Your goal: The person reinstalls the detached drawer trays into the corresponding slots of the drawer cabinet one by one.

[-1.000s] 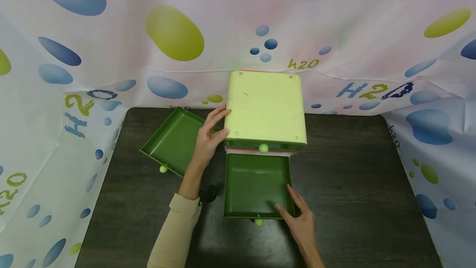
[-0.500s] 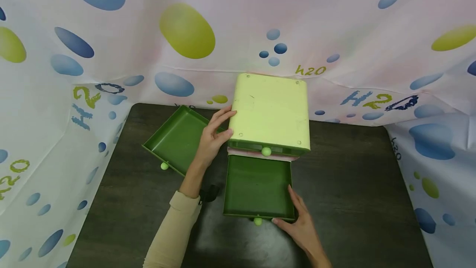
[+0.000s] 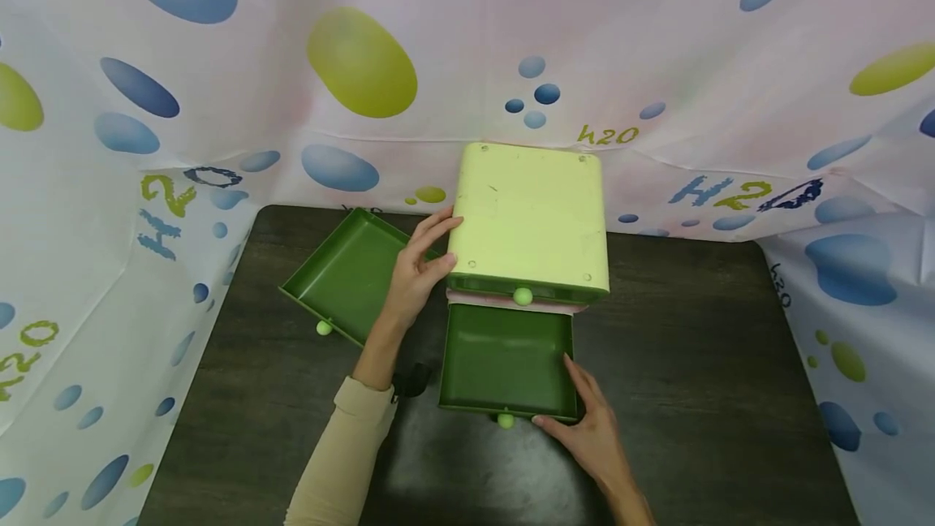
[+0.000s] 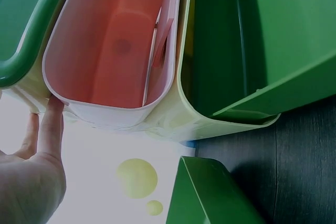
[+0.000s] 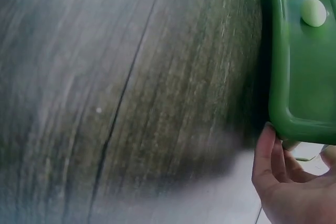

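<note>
The cabinet [image 3: 532,217] is pale yellow on top, with a pink middle compartment [image 4: 115,40] that is coral red inside. The lower drawer [image 3: 504,364] and the loose drawer [image 3: 346,266] are both deep green, their knobs [image 3: 506,421] light lime. The tabletop [image 3: 694,364] is dark grey-brown, streaked like wood grain. The white, faintly pinkish backdrop [image 3: 460,23] carries blue and yellow-green ovals [image 3: 362,62] and H2O lettering [image 3: 691,190]; the sleeve [image 3: 343,449] is cream.

A person's left hand [image 3: 411,278] touches the left side of a pale-yellow-topped square cabinet [image 3: 533,217] with rounded corners. The right hand [image 3: 595,438] grips the front right corner of a shallow, glossy green square drawer [image 3: 504,364] with a light green round knob [image 3: 506,421], jutting out in front of the cabinet. A second shallow green drawer [image 3: 346,270] lies askew to the left on the dark wood-grain worktop [image 3: 701,364], partly hidden by the left hand
</note>
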`<state>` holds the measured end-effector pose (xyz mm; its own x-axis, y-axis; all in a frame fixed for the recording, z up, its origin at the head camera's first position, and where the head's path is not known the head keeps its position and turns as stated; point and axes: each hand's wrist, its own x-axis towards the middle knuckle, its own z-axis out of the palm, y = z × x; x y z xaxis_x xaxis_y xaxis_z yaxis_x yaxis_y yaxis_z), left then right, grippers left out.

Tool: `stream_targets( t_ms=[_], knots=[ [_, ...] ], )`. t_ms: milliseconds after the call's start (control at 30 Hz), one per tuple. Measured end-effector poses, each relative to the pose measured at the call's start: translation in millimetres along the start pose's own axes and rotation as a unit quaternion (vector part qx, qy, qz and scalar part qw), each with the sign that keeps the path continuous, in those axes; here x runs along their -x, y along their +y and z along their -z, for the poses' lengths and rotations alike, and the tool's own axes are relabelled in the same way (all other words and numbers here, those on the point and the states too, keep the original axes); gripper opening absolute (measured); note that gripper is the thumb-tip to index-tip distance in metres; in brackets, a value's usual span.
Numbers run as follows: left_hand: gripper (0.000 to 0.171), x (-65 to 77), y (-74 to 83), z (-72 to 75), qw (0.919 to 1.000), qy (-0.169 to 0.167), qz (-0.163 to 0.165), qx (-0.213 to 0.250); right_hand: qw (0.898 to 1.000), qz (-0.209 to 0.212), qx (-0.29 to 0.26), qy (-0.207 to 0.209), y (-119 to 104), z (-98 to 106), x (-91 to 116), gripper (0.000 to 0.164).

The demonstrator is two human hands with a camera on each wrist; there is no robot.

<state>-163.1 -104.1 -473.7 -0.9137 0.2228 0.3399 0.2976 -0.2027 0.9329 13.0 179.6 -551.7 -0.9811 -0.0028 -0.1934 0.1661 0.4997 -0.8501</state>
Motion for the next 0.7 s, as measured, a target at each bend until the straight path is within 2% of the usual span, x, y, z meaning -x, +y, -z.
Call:
stream_targets(
  t_ms=[200,433,700],
  knots=[
    [0.050,1.0,-2.9,0.5,1.0000,-0.002,-0.006,-0.001,1.000,0.011,0.013,0.006,2.7,-1.0,-0.3,0.100],
    [0.053,0.9,-3.5,0.1,0.9999,-0.001,-0.010,-0.003,0.998,0.014,0.059,0.013,3.8,-0.3,-1.7,0.099],
    [0.048,0.2,-1.0,0.0,1.0000,-0.001,-0.005,-0.001,0.998,0.011,0.062,0.007,3.3,0.8,-2.6,0.099]
  ],
)
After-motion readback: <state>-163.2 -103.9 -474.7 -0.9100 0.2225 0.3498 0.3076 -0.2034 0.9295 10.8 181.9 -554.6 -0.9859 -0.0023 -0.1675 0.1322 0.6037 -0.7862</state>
